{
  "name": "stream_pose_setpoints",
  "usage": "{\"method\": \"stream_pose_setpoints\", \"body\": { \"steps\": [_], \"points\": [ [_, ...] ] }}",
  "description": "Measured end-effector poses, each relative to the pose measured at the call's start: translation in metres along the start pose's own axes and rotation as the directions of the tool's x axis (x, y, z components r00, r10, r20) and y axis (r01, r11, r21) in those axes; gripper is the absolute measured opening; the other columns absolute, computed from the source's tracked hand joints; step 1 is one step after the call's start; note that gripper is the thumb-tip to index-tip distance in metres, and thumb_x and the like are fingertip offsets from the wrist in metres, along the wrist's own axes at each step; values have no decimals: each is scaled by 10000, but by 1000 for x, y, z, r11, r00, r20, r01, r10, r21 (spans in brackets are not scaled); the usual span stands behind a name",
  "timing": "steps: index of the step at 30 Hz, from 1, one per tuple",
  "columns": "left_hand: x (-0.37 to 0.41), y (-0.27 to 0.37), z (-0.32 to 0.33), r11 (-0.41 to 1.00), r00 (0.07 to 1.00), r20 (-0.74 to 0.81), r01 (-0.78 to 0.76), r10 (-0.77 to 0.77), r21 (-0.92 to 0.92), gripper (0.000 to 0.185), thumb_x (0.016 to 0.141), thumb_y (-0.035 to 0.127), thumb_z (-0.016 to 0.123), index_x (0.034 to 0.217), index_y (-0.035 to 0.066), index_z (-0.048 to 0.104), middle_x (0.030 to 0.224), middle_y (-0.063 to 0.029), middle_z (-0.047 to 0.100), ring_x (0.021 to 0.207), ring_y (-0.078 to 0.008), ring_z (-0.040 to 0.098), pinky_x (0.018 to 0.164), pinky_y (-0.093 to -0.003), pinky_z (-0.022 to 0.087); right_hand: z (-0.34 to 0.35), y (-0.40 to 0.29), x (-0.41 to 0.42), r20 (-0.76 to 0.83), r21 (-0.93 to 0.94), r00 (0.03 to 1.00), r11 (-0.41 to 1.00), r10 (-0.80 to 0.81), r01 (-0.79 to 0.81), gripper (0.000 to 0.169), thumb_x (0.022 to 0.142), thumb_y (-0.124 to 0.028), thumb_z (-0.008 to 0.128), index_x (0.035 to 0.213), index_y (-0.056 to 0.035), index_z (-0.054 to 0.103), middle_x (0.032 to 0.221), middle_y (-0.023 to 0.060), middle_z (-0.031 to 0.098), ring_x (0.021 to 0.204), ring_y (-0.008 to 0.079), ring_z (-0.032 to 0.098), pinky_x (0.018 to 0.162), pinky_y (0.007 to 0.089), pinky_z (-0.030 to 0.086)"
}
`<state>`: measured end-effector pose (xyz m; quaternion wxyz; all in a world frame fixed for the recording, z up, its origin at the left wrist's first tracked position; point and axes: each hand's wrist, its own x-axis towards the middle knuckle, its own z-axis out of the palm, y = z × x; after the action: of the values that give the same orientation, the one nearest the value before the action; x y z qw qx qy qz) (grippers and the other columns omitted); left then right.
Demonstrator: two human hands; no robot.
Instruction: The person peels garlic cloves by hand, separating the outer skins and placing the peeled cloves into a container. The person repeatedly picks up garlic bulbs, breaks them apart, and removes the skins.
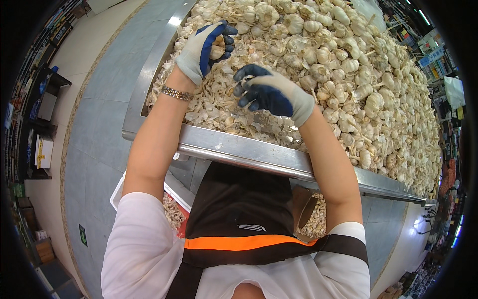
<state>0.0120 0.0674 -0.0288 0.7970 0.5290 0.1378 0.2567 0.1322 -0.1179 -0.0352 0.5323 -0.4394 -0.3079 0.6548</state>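
My left hand (209, 48), in a white knit glove with a blue coated palm, is closed around a garlic bulb (217, 48) over the left part of a metal-edged table. To its lower right, my right hand (270, 91) wears a matching glove. Its fingers are curled with gaps between them, and a small pale bit, perhaps garlic skin, shows at the fingertips; whether it is gripped is unclear. Loose garlic skins (209, 110) lie beneath both hands. A large heap of garlic bulbs (347, 67) rises to the right and behind them.
The table's metal rim (242, 145) runs before my body and up the left side. Below it, a white container with a red liner (183, 220) holds skins at the left. A cardboard box (303, 209) at the right holds garlic cloves (316, 218). Shelves (37, 123) line the far left.
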Motion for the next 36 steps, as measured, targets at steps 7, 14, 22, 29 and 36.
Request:
{"method": "stream_pose_setpoints", "body": {
  "steps": [7, 14, 22, 29, 36],
  "points": [
    [0, 0, 0, 1000, 1000, -17, 4, -4, 20, 362, 984, 324, 555, 1092, -5, 661, 822, -42, 629, 691, -109, 575, 605, -218, 478, 44, 18, -5, -152, -986, 976, -49, -159, -162, 280, 833, -265, 663, 1047, -83, 664, 973, 158, 692, 930, 340, 662, 833, 423, 504],
    [3, -1, 3, 1000, 999, -49, 7, -7, 7, 362, 980, 325, 560, 1086, -6, 661, 800, -37, 624, 668, -106, 565, 590, -223, 465, 46, 40, 1, -20, -991, 986, -124, -164, -41, 302, 793, -258, 673, 1001, -43, 629, 956, 179, 679, 964, 352, 635, 858, 436, 468],
    [-2, 6, -1, 999, 996, -81, -42, 39, -30, 380, 980, 320, 562, 1079, -37, 650, 760, -37, 604, 606, -88, 524, 526, -190, 420, 7, -6, 0, -341, -558, 934, 823, -107, -109, 412, 784, -331, 723, 1038, -16, 643, 688, 50, 581, 633, 116, 570, 524, 260, 473],
    [6, 4, -4, 995, 998, -59, -21, 16, -98, 370, 988, 314, 548, 1065, -34, 649, 742, -20, 588, 601, -82, 513, 509, -191, 398, -61, -11, 4, 99, 287, 978, 946, -185, 150, 299, 992, -311, 482, 1132, -74, 600, 854, 62, 637, 705, 136, 610, 502, 235, 480],
    [-1, 6, 3, 996, 999, -54, -10, 5, -84, 348, 989, 288, 547, 1079, -34, 645, 751, -12, 589, 604, -78, 509, 515, -181, 383, -32, -12, 4, -181, 288, 967, 931, -177, 224, 267, 1001, -169, 489, 1228, -37, 534, 919, 59, 587, 654, 87, 483, 470, 168, 364]
  ]
}}
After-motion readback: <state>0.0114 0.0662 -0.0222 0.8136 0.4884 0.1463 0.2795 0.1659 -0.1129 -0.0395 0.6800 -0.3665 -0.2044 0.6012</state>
